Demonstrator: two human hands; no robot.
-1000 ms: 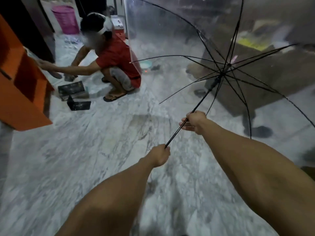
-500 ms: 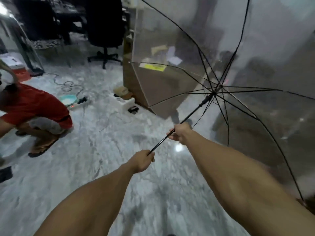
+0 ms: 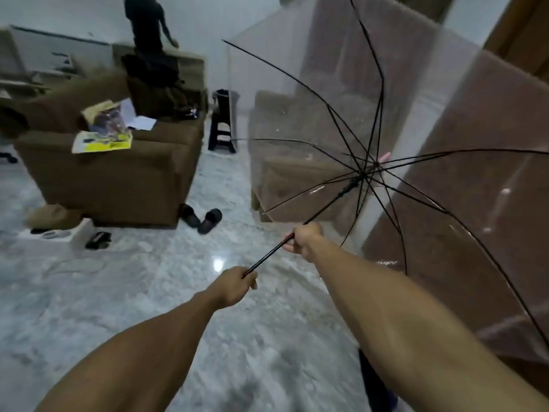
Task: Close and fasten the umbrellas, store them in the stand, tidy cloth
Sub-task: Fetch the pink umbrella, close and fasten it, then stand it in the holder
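Observation:
An open transparent umbrella (image 3: 416,120) with black ribs fills the upper right, its canopy pointing away from me. Its thin black shaft (image 3: 269,255) slants down to the left between my hands. My right hand (image 3: 306,240) grips the shaft higher up, below the runner (image 3: 346,188). My left hand (image 3: 234,288) grips the shaft's lower end, which hides the handle. A dark umbrella stand (image 3: 222,98) sits on a black stool in the background between two sofas.
A brown armchair (image 3: 113,179) with papers on it stands at left, black slippers (image 3: 203,220) by its corner. A second brown sofa (image 3: 285,162) shows through the canopy. A brown wooden panel (image 3: 463,203) rises at right. Small items and a white box lie on the marble floor at left.
My view has swung right: the crouching person in red and the orange cabinet have left the frame, and the sofas and stool came in. Both hands keep the same hold on the shaft.

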